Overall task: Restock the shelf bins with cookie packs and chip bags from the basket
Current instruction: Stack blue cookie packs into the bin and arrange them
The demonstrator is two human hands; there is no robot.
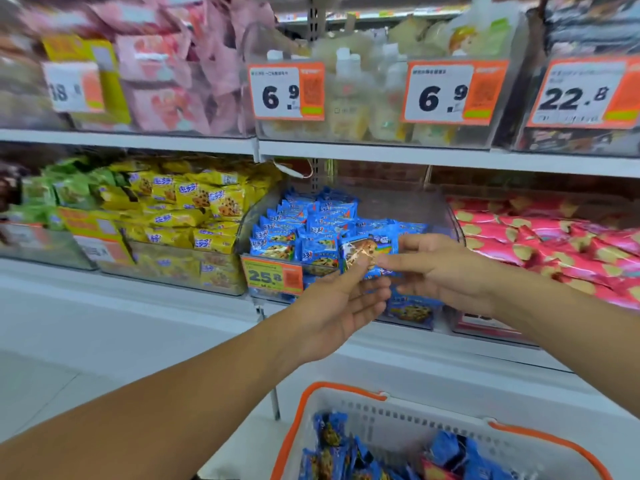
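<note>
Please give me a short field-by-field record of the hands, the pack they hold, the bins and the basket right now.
held item: blue cookie pack, pinched between both hands over the blue bin
left hand: left hand palm up, fingers on the pack's lower left edge
right hand: right hand holding the pack's right end
blue bin: clear bin, partly filled with blue packs
neighbouring bins: yellow packs to the left, pink bags to the right
basket: white basket with orange rim, blue packs inside

Blue cookie packs (311, 233), orange-rimmed white basket (346, 403)
</note>
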